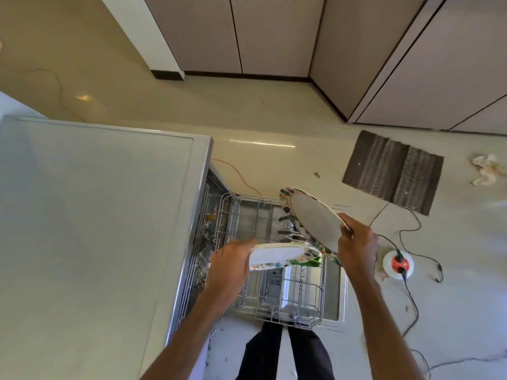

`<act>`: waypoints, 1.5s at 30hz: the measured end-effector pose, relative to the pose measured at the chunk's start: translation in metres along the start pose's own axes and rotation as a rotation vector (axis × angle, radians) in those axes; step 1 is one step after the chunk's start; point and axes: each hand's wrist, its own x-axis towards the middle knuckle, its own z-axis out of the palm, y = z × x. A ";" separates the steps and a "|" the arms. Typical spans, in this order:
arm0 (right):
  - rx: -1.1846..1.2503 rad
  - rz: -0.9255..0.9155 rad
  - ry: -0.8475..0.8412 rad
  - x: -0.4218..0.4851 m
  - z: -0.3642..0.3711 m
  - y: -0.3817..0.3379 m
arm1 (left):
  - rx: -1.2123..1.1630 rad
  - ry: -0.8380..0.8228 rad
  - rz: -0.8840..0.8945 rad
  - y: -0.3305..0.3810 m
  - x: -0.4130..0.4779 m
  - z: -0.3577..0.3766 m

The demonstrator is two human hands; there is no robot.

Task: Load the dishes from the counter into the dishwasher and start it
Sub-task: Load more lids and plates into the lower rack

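Note:
My right hand grips the near rim of a large round plate with a colourful patterned border, tilted with its pale underside towards me. My left hand holds a second patterned dish, seen nearly edge-on. Both are held above the pulled-out lower rack of the open dishwasher. The wire rack looks mostly bare, with a few dark utensil handles standing at its far side, partly hidden by the plates.
A pale counter top fills the left. An extension socket with black cables lies on the floor to the right, near a dark mat and a crumpled cloth. Cabinets line the far wall. My legs stand at the rack's near edge.

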 end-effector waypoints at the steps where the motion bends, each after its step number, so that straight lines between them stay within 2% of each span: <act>1: 0.009 0.012 -0.004 0.004 0.011 0.008 | -0.014 0.002 -0.017 -0.006 0.004 0.010; 8: 0.038 0.003 -0.114 0.022 0.078 0.056 | -0.066 0.005 -0.146 -0.055 0.014 0.074; 13: 0.051 -0.117 -0.265 0.019 0.119 0.060 | -0.106 0.012 -0.184 -0.092 -0.014 0.106; 18: -0.029 -0.278 -0.438 0.018 0.163 0.057 | -0.110 -0.003 -0.200 -0.104 -0.046 0.133; 27: -0.235 -0.448 -0.614 0.004 0.208 0.044 | -0.135 -0.019 -0.305 -0.098 -0.068 0.159; 32: -0.375 -0.574 -0.762 0.004 0.240 0.043 | -0.109 0.013 -0.292 -0.101 -0.075 0.158; 38: -0.351 -0.629 -0.721 0.007 0.253 0.035 | -0.094 0.049 -0.274 -0.108 -0.075 0.156; 45: -0.282 -0.499 -0.576 0.016 0.240 0.022 | -0.096 0.066 -0.285 -0.115 -0.059 0.153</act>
